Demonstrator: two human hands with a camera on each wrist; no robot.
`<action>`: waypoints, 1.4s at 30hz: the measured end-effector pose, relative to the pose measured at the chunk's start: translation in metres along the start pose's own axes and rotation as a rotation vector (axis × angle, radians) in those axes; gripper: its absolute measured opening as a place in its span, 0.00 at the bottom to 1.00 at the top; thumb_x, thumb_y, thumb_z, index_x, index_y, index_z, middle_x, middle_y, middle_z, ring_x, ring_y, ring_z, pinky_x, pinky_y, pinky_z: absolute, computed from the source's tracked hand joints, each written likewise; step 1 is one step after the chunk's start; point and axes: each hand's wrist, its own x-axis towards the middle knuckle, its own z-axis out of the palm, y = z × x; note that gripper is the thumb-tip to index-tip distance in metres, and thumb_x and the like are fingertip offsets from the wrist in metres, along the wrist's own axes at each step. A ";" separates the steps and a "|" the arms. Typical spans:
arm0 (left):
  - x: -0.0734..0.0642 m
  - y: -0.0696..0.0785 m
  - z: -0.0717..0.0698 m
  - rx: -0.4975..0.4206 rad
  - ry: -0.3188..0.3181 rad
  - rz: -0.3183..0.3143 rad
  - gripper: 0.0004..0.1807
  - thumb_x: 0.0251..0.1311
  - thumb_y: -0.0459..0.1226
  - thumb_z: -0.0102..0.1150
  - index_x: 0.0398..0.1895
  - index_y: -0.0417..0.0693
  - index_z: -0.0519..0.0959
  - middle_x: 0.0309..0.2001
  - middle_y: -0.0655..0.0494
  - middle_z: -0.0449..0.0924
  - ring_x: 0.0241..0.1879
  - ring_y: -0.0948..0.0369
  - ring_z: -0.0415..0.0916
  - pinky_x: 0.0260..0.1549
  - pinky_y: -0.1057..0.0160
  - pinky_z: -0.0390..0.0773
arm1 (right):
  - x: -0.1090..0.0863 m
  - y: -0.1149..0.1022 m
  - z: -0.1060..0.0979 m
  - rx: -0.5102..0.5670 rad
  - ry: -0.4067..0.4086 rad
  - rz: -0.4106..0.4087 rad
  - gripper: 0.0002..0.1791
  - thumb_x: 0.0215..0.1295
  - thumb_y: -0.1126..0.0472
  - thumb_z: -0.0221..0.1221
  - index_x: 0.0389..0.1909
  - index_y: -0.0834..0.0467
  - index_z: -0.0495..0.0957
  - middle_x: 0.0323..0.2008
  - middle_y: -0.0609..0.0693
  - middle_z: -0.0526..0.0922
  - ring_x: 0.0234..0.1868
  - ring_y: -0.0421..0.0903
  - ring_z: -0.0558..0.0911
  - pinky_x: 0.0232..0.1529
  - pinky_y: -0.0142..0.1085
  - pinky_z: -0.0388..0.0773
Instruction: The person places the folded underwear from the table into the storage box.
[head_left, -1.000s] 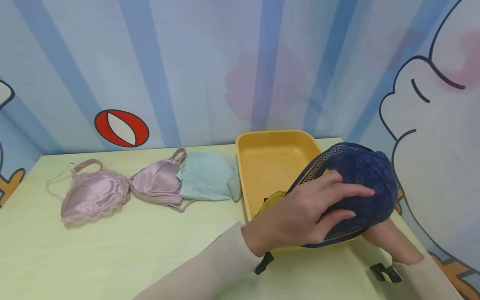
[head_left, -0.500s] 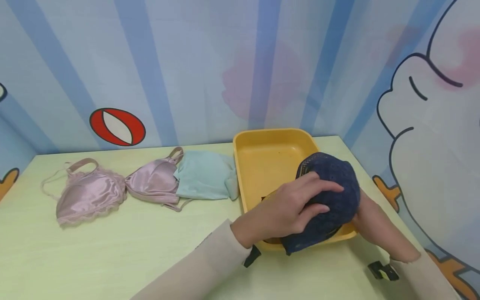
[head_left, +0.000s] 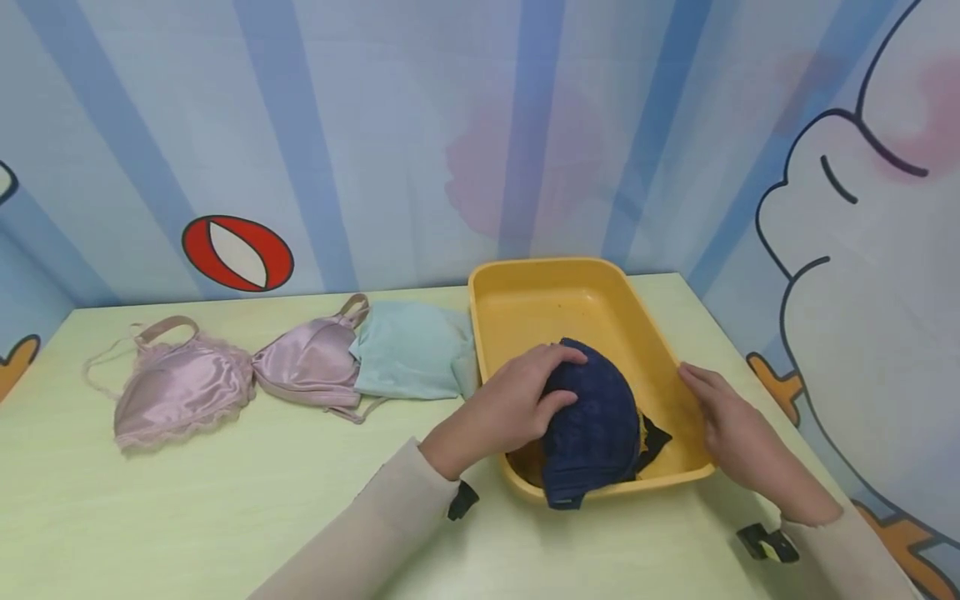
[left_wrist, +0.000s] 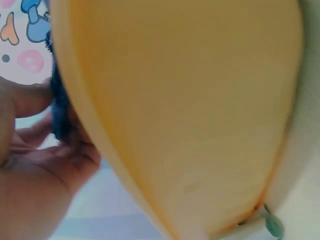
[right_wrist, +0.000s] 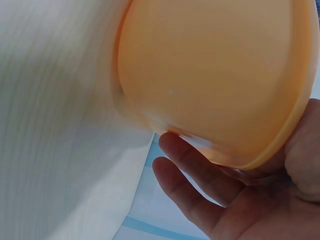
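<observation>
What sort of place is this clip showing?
Probably an indoor tabletop set-up, perhaps a staged booth: cartoon-printed sheeting closes in a pale table, which bears a yellow tray and a pink satin bra. The wider room is out of view.

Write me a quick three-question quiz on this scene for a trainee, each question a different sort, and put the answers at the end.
1. Fill in the blank: in the head view, the right hand touches the yellow tray on its ____ side.
2. Multiple choice: what does the left hand hold?
A) the mint cloth
B) the navy bra
C) the pink satin bra
3. True or false: the mint cloth lies inside the tray.

Key: 1. right; 2. B; 3. False, the mint cloth lies outside it, on the left.
</observation>
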 end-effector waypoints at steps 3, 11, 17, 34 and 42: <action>-0.001 -0.002 0.000 0.008 -0.019 -0.114 0.20 0.68 0.39 0.51 0.61 0.48 0.67 0.58 0.53 0.71 0.58 0.59 0.67 0.58 0.62 0.64 | 0.000 0.000 0.001 0.002 0.005 0.001 0.27 0.64 0.79 0.41 0.66 0.73 0.58 0.64 0.68 0.60 0.58 0.68 0.66 0.42 0.53 0.74; -0.006 -0.005 0.001 0.056 -0.064 -0.246 0.21 0.67 0.47 0.51 0.62 0.56 0.67 0.48 0.54 0.74 0.47 0.59 0.71 0.48 0.59 0.71 | 0.002 0.001 0.001 0.007 -0.017 0.030 0.27 0.66 0.79 0.40 0.67 0.72 0.56 0.65 0.68 0.58 0.60 0.69 0.63 0.49 0.58 0.69; -0.008 -0.005 0.005 0.106 -0.082 -0.312 0.30 0.60 0.59 0.53 0.62 0.57 0.68 0.46 0.50 0.73 0.42 0.57 0.73 0.43 0.59 0.73 | 0.001 0.000 0.000 0.001 -0.012 0.022 0.27 0.66 0.78 0.40 0.67 0.72 0.56 0.64 0.69 0.58 0.60 0.69 0.64 0.48 0.57 0.70; -0.011 -0.002 0.015 0.221 -0.044 -0.301 0.32 0.55 0.58 0.60 0.59 0.51 0.72 0.45 0.51 0.68 0.43 0.59 0.66 0.42 0.63 0.72 | -0.001 0.000 0.002 -0.011 0.010 -0.001 0.26 0.66 0.78 0.40 0.66 0.73 0.58 0.63 0.68 0.60 0.58 0.67 0.66 0.39 0.50 0.74; -0.020 -0.001 0.000 0.182 0.011 -0.243 0.28 0.60 0.55 0.57 0.59 0.50 0.72 0.50 0.53 0.65 0.44 0.60 0.66 0.42 0.63 0.71 | -0.001 0.000 0.002 -0.007 0.001 0.008 0.26 0.66 0.78 0.40 0.66 0.72 0.58 0.63 0.69 0.60 0.59 0.69 0.65 0.44 0.55 0.72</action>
